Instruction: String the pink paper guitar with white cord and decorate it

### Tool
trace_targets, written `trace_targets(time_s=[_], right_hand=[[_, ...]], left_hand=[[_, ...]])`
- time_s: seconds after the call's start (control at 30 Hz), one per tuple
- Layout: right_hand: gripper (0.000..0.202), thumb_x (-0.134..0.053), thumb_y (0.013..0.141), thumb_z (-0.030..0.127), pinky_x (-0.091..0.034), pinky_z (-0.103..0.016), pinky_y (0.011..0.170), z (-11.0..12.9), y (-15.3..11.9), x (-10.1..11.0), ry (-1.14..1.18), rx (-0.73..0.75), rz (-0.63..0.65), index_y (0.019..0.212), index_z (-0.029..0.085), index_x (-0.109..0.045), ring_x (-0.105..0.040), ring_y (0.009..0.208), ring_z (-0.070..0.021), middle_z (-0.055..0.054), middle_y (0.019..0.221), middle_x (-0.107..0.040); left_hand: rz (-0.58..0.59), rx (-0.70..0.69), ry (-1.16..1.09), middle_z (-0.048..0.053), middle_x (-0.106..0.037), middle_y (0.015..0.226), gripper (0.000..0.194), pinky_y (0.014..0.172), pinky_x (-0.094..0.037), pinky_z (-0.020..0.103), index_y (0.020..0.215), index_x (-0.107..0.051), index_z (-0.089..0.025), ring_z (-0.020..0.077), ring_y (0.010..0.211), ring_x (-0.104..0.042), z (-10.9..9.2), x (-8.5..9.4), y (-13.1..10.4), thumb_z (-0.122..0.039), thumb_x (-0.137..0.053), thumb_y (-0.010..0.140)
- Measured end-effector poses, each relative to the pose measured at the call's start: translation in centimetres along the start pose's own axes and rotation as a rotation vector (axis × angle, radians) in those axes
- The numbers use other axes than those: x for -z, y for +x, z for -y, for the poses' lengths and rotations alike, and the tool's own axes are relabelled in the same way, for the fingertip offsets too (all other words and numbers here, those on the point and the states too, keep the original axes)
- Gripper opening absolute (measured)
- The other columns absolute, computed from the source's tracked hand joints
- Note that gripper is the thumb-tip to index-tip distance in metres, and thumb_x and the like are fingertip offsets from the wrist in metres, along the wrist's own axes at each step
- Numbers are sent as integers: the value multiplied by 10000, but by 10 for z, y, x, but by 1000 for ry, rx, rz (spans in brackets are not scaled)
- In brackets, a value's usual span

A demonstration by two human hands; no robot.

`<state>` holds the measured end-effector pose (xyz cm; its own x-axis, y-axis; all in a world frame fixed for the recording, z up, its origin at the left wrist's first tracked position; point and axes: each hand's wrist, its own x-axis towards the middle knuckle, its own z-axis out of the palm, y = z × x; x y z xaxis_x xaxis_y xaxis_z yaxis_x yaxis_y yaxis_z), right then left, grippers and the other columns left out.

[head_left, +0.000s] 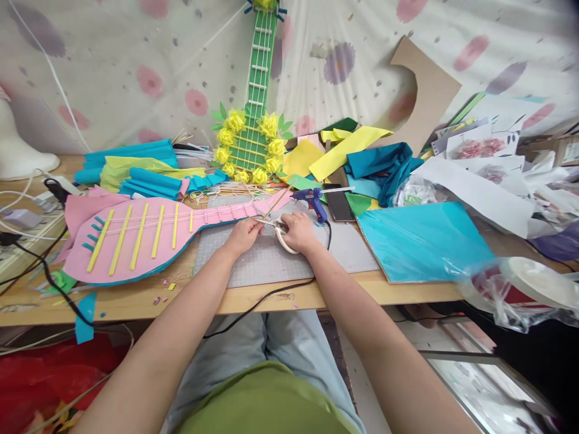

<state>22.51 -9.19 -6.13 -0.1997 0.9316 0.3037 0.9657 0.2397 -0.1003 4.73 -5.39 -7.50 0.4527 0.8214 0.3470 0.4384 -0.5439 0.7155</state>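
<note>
My right hand (pixel 299 231) is closed around the white-handled scissors (pixel 284 242), whose blades point left towards my left hand (pixel 245 235). The fingers of my left hand are pinched together at a thin wooden stick (pixel 279 201), which slants up to the right; its lower end is partly hidden by the fingertips. Just behind both hands lies the neck of a pink lute-shaped craft piece (pixel 174 256), with yellow strips and pale strings across its body. Beyond my right hand rests a blue hot glue gun (pixel 315 202) with a glue stick in its back.
A grey cutting mat (pixel 353 253) lies under my hands, crossed by a black cord (pixel 266 295). A phone (pixel 339 204) is beside the glue gun. A green paper guitar with yellow flowers (pixel 251 144) stands behind. A blue sheet (pixel 420 241) and a tape roll (pixel 534 283) are right.
</note>
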Motion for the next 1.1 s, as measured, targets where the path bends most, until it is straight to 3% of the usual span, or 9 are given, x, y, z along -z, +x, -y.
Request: trace_targets(time_s=[0.47,0.73,0.87,1.1], right_hand=[[263,-485,775,391,-329,-270,673,11,-2,5,-46,-143,61,847,193,-642,-569,795,-199,-86,806,-647],[264,-501,758,404,-340,-276,690,21,3,3,-16,-194,24,854,201,-640,-582,813,-209,-81,819,-660],[248,-517,741,399,-334,-277,697,18,2,0,4,-186,-7,834,200,-632,-573,805,-204,-71,794,-654],[211,-508,742,365,-313,-286,712,11,-1,2,13,-141,14,800,191,-613,-550,820,-199,-59,767,-643]], left_hand=[[-97,42,55,-9,-503,538,265,556,-350,239,557,-474,-174,121,537,-470,-4,2,0,-244,-419,806],[-325,85,-163,2,-598,677,163,541,-395,225,806,-551,-171,100,516,-480,-6,-6,0,-267,-423,836],[-279,81,-116,-9,-555,577,232,561,-398,227,746,-613,-163,112,529,-498,-6,0,0,-287,-435,828],[-77,62,-46,-20,-512,496,292,518,-372,222,691,-630,-169,111,484,-482,1,6,1,-301,-409,828]])
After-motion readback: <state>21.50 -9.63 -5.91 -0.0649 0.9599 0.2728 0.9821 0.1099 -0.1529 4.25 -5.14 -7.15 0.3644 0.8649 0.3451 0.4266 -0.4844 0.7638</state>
